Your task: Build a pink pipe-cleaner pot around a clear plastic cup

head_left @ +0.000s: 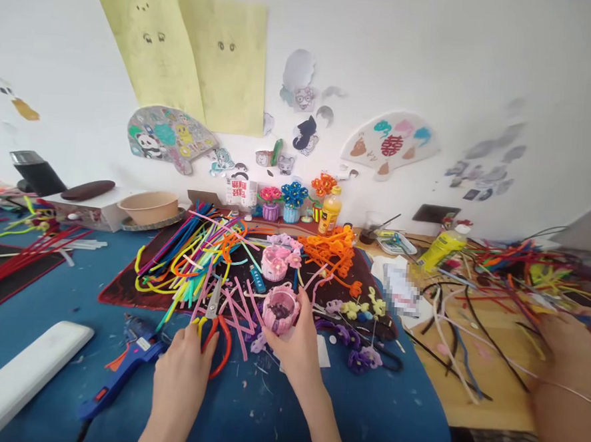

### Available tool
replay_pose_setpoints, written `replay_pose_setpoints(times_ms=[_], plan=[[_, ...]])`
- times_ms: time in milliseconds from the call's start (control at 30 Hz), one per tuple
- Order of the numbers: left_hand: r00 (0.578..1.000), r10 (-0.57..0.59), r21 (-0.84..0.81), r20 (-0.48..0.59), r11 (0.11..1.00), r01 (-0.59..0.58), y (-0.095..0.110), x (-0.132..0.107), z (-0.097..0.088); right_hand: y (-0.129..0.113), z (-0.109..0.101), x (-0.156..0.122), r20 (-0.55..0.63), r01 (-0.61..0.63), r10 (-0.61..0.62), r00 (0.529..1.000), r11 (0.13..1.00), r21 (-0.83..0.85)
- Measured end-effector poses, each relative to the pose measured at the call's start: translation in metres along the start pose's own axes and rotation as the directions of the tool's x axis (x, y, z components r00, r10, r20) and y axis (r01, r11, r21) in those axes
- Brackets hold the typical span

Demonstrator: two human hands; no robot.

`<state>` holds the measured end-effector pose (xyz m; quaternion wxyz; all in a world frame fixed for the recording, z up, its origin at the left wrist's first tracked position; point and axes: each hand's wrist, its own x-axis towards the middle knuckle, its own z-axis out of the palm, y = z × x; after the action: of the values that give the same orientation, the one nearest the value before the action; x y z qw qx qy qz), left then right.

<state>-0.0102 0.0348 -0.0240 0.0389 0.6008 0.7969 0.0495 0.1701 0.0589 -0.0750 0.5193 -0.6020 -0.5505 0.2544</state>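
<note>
My left hand is closed at the handles of a pair of scissors, one loop red and the other yellow. The blades point away from me. In my right hand is a small pink fuzzy pot, held between thumb and fingers with its opening facing up; dark bits show inside. Just behind it sits another pink pot with pink and lilac flowers. Cut pink pipe cleaners lie between the scissors and the pot. A teal lighter-like piece rests nearby.
Left are a blue glue gun and a long white case. Coloured pipe cleaners, orange flowers and purple flowers crowd the dark mat. Behind stands a juice bottle. Another person's hand works at right.
</note>
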Motion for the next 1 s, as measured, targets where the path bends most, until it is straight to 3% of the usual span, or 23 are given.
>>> replay_pose_setpoints(times_ms=[167,333,467,600,667,767,833,900,1000], plan=[[0.993,0.093,0.058,-0.072,0.994,-0.089,0.011,-0.005,-0.006,-0.005,-0.002,0.008,-0.007,-0.022,0.023,1.0,0.999,0.026],[0.996,0.085,-0.008,-0.019,0.996,-0.085,0.031,0.012,0.004,-0.002,-0.011,0.009,-0.015,-0.005,0.006,1.0,1.0,0.027],[0.998,0.057,-0.156,-0.013,0.986,-0.059,0.039,0.028,0.012,0.003,-0.016,0.008,-0.04,0.058,-0.057,0.998,0.998,0.016],[0.998,0.014,-0.423,-0.053,0.905,-0.035,0.032,0.032,0.006,-0.001,-0.027,-0.005,-0.184,0.104,-0.104,0.977,0.995,-0.006],[0.997,-0.001,-0.59,-0.075,0.806,-0.043,0.03,0.026,0.0,-0.007,-0.03,-0.016,-0.268,0.175,-0.168,0.949,0.985,0.003],[0.997,0.038,-0.812,-0.06,0.579,-0.071,0.033,0.005,-0.005,-0.017,-0.028,-0.032,-0.032,0.196,-0.193,0.981,0.966,0.17],[0.997,0.063,-0.896,-0.046,0.439,-0.069,0.039,-0.012,-0.007,-0.023,-0.024,-0.039,0.112,0.175,-0.221,0.969,0.93,0.325],[0.998,0.042,-0.952,-0.043,0.303,-0.054,0.045,-0.026,-0.009,-0.028,-0.022,-0.042,0.117,0.156,-0.218,0.969,0.906,0.394],[1.0,-0.027,-1.0,-0.001,-0.031,-0.002,0.05,-0.04,-0.012,-0.036,-0.026,-0.044,0.071,0.06,-0.107,0.992,0.872,0.485]])
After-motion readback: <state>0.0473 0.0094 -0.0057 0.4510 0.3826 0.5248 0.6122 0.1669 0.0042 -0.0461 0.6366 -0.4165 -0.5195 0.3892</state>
